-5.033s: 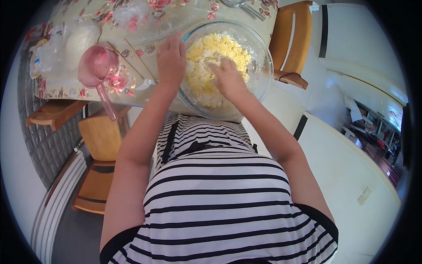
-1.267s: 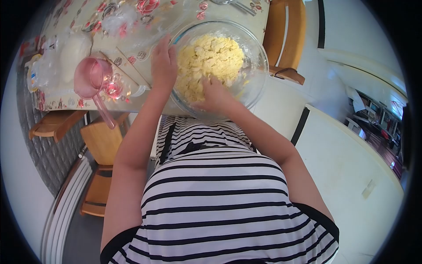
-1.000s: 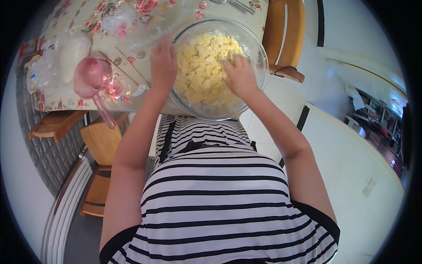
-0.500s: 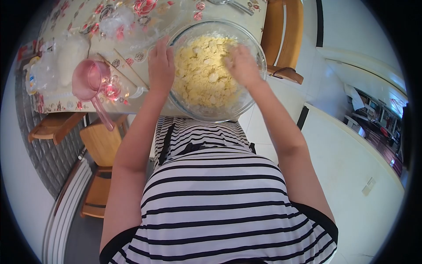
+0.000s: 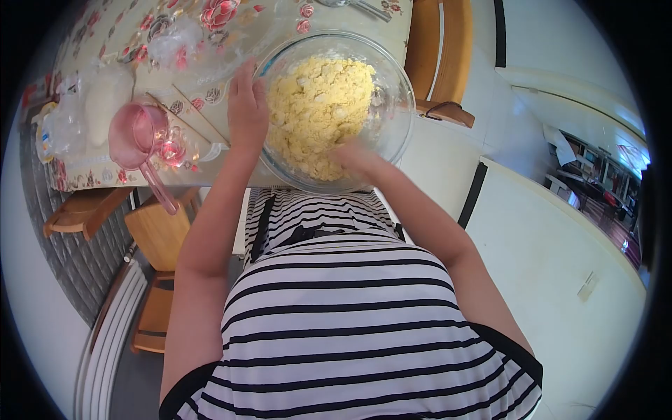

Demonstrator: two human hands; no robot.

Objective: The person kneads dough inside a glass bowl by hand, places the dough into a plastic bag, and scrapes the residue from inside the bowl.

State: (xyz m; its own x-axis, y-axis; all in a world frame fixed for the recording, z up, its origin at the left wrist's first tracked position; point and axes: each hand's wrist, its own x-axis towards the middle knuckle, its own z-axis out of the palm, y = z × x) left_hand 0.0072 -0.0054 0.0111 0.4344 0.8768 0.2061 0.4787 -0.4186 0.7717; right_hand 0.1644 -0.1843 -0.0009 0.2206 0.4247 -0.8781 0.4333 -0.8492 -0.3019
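Crumbly yellow mixture (image 5: 322, 98), lumpy, seemingly pale-flecked

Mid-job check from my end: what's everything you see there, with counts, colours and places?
Bowl: one, clear glass, near table edge
Crumbly mixture: one mass, yellow, inside the bowl
Dipper: one, pink, left of the bowl, handle past the edge
Thin sticks: two, light brown, between dipper and bowl
Plastic bags: at least two, clear to whitish, table's left half
Utensil: one, metallic, top edge, partly cut off
Tablecloth: one, cream with flowers, under everything
Chairs: at least two, brown, around the table
Left hand: one, bare, at the bowl's left rim
Right hand: one, bare, blurred, in the bowl
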